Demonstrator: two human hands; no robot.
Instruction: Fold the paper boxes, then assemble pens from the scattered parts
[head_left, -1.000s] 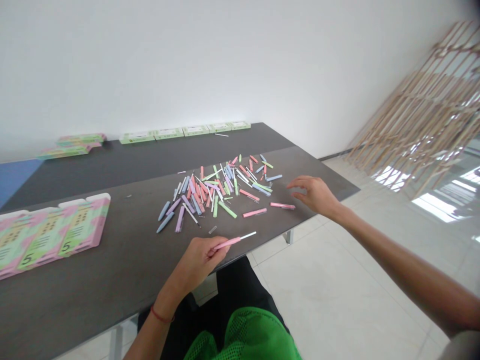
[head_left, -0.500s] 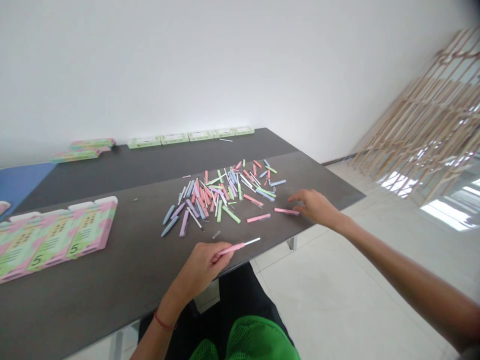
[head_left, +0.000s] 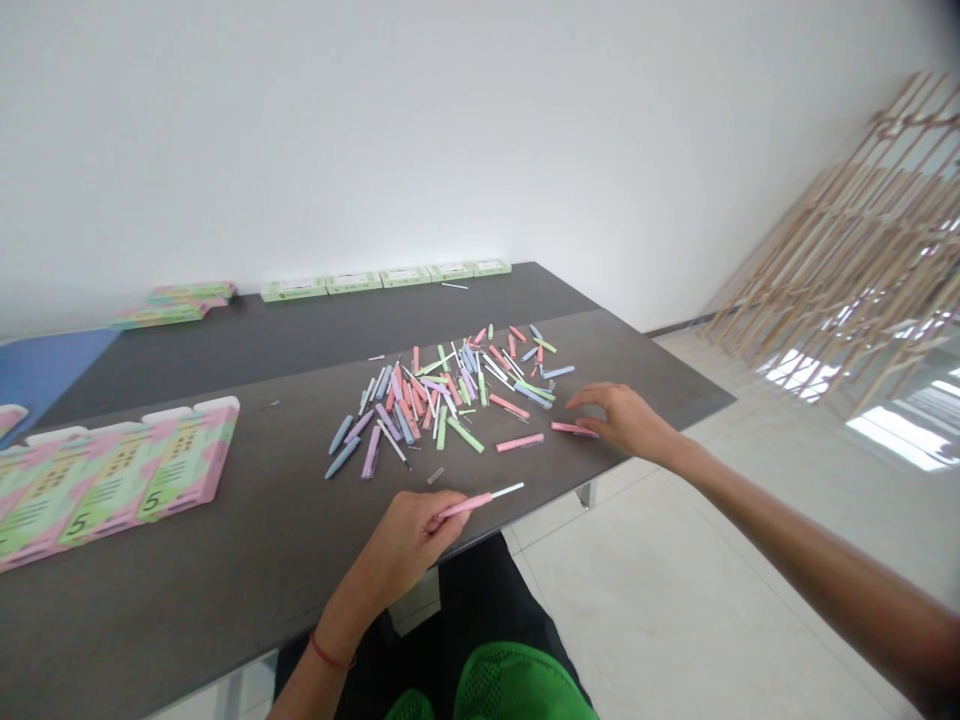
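Observation:
Near the table's front edge, my left hand [head_left: 415, 530] is closed around a pink pen barrel [head_left: 466, 505], from which a thin white refill [head_left: 508, 490] sticks out to the right. My right hand [head_left: 619, 418] hovers at the right with fingers curved and apart, by a pink pen part [head_left: 574, 430] on the table; whether it touches that part I cannot tell. Left of it lies another pink pen part [head_left: 519, 443]. Beyond both hands spreads a loose heap of pen parts [head_left: 442, 385] in pink, red, green, blue and purple, mixed with white refills. A small clear piece [head_left: 435, 476] lies nearer my left hand.
Several pink-and-green boxes [head_left: 180, 460] stand in a row at the left of the dark table [head_left: 285, 540]. More light green boxes [head_left: 352, 283] line the wall side. Stacked boxes [head_left: 180, 303] sit near a blue mat [head_left: 52, 370]. A wooden rack [head_left: 840, 240] is off to the right.
The view has shifted slightly. My right hand has moved a little left over the pink pen part. My left hand keeps its hold on the pen barrel.

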